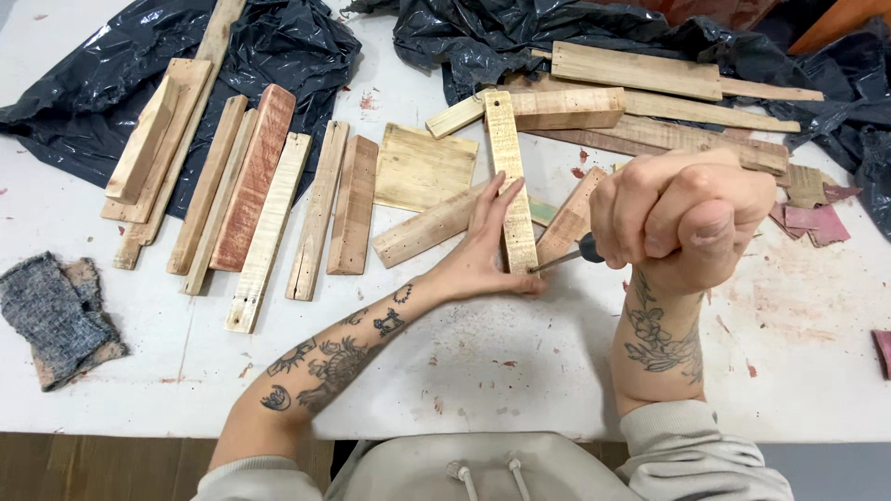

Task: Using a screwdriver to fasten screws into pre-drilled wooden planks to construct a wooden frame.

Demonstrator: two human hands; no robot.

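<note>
My left hand [487, 243] lies flat on a narrow pale wooden slat [510, 176] that points away from me on the white table [520, 371], pressing it down near its close end. My right hand [682, 215] is clenched in a fist around a tool with a dark handle and a thin metal shaft [561, 260]. The shaft's tip touches the near end of the slat, just right of my left thumb. The slat crosses over other loose wood pieces [436, 227].
A row of wooden slats [269, 204] lies at the left, some on black plastic sheeting [278, 46]. More boards [640, 111] pile up at the back right on black plastic. Grey cloth [56, 315] sits at far left. Reddish sandpaper scraps [812, 223] lie at right.
</note>
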